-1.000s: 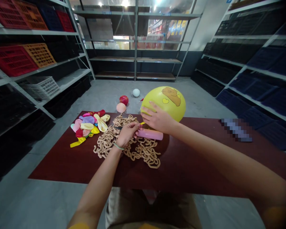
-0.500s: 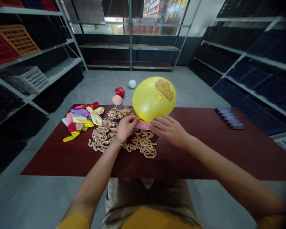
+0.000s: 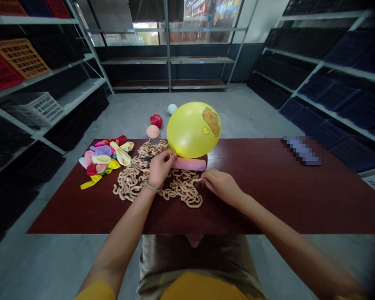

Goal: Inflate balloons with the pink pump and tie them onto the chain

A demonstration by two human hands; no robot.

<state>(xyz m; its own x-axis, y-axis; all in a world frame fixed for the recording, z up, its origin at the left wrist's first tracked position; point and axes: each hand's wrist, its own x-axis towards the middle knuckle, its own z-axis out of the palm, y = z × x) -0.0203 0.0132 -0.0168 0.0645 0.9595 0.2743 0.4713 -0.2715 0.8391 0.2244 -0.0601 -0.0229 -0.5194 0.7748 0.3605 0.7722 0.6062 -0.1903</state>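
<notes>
A blown-up yellow balloon (image 3: 190, 129) with a brown animal print stands over the table, its narrow end down by my left hand (image 3: 161, 168). That hand is closed, thumb and finger pinching the balloon's neck. Beside these fingers lies a smooth pink tube (image 3: 190, 164), below the balloon. My right hand (image 3: 221, 185) is closed too, its fingertips pinched on a strand of tan cord (image 3: 192, 193) at the right edge of the heap. The cord lies in loose loops under and around my left hand. A dark thin object (image 3: 146, 158) shows partly in the cord.
Several limp balloons (image 3: 104, 156) are piled on the left of the brown table (image 3: 253, 200). A peach balloon (image 3: 153, 131), a red balloon (image 3: 156, 121) and a pale blue balloon (image 3: 172, 109) sit beyond the cord. A blurred-out object (image 3: 303, 151) lies far right. Shelves with crates surround the table.
My right hand has left the balloon's underside, moved down and closed at the cord. The yellow balloon has shifted slightly left, and more of the pink tube shows.
</notes>
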